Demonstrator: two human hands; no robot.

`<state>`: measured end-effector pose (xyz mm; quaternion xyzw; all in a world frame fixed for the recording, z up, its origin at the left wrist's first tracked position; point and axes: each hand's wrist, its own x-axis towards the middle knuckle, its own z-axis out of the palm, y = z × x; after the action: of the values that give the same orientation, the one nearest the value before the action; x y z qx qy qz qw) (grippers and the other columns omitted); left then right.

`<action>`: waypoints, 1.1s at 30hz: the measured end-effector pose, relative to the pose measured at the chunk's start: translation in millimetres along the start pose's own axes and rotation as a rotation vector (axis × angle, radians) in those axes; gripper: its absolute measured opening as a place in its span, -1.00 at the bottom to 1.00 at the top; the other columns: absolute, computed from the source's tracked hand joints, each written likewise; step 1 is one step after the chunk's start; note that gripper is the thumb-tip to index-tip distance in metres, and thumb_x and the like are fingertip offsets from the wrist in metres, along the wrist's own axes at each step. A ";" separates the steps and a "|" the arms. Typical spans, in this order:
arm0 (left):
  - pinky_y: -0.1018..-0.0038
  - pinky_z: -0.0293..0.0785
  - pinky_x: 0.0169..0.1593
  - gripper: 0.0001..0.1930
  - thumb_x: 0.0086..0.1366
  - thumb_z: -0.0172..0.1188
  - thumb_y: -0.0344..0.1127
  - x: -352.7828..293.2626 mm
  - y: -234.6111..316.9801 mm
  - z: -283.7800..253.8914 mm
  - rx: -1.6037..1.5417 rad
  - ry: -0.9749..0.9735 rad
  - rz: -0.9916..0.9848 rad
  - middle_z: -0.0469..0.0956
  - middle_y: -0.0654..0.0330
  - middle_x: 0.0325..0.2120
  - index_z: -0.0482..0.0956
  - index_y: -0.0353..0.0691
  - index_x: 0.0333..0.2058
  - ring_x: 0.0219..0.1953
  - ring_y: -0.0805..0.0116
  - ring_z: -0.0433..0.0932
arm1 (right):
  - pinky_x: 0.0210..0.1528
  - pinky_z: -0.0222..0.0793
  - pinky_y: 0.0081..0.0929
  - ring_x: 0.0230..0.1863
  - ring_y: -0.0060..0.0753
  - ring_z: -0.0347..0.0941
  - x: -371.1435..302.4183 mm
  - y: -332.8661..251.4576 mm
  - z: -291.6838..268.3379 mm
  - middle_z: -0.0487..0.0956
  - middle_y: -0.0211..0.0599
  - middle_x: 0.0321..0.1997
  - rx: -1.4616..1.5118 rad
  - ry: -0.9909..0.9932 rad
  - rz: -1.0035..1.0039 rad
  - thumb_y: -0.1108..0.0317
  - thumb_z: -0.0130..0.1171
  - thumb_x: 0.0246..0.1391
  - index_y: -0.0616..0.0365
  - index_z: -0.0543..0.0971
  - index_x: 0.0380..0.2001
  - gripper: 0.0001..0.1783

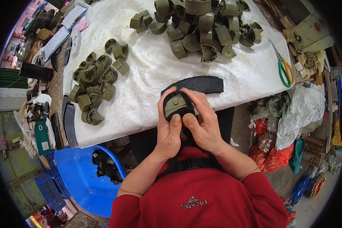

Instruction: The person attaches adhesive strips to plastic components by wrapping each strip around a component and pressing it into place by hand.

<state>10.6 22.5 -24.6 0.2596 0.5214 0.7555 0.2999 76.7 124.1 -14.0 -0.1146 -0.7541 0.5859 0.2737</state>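
Observation:
Between my left hand (168, 133) and my right hand (203, 127) is an olive-green moulded plastic piece (174, 102) with black, soft-looking material round its edge. Both thumbs press on its near side, and my fingers curl round its two sides. It is held at the near edge of the table, its green face turned up. Just beyond my fingertips a curved black strip (207, 84) lies on the white sheet (148, 79). A large heap of similar olive plastic pieces (206, 22) sits at the far side, and a smaller heap (91, 74) lies to the left.
Scissors with green and orange handles (284, 72) lie at the table's right edge. Below left stands a blue tub (74, 178) with several black-covered pieces (104, 167). Red plastic bags (279, 157) sit on the right. A dark cylinder (36, 71) and papers (57, 42) are at the left.

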 end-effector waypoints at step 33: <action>0.60 0.41 -0.28 -0.44 0.21 0.15 -0.15 -2.0 17.4 3.3 -0.157 -0.155 -0.222 0.33 0.23 -0.22 0.09 -0.21 0.07 -0.27 0.53 0.38 | 0.11 0.12 -0.39 0.02 -0.31 0.25 22.4 8.1 -16.2 0.33 -0.14 -0.01 0.447 -0.332 0.061 0.26 -0.15 0.21 0.20 0.51 -0.22 -0.71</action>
<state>11.1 18.3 -7.3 0.2336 0.4613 0.7340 0.4403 65.9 150.8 -12.8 0.0237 -0.6371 0.7562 0.1470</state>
